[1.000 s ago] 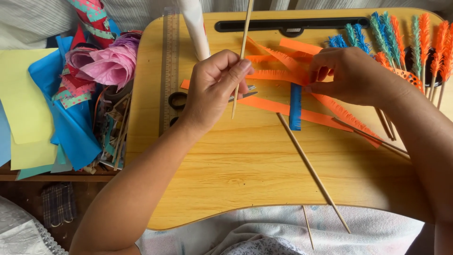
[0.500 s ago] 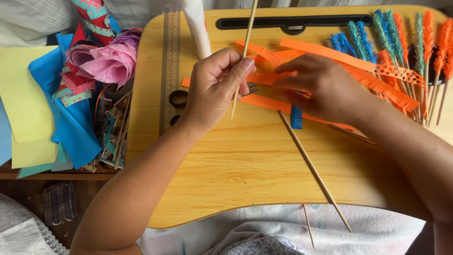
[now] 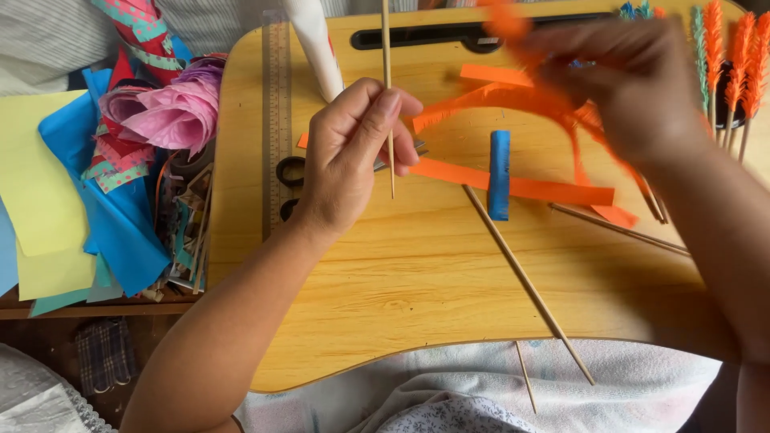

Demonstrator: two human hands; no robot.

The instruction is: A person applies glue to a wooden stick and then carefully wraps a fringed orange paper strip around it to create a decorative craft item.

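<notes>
My left hand [image 3: 353, 156] pinches a thin wooden skewer [image 3: 388, 96] and holds it upright over the yellow wooden lap desk [image 3: 417, 281]. My right hand [image 3: 634, 88], blurred, is raised at the upper right and grips a fringed orange paper strip [image 3: 513, 100] that trails down to the left. Flat orange paper strips [image 3: 529, 188] lie on the desk under a small blue paper roll [image 3: 500, 172]. A second skewer [image 3: 525, 281] lies diagonally across the desk.
A white glue bottle [image 3: 314, 48] and a ruler [image 3: 277, 120] stand at the desk's left side, with black scissors handles [image 3: 290, 172]. Finished orange paper feather sticks [image 3: 734, 56] stand at the top right. Yellow, blue and pink papers [image 3: 96, 176] are piled left.
My right hand has risen from the desk toward the upper right, lifting the fringed orange strip with it. My left hand and its skewer have stayed put.
</notes>
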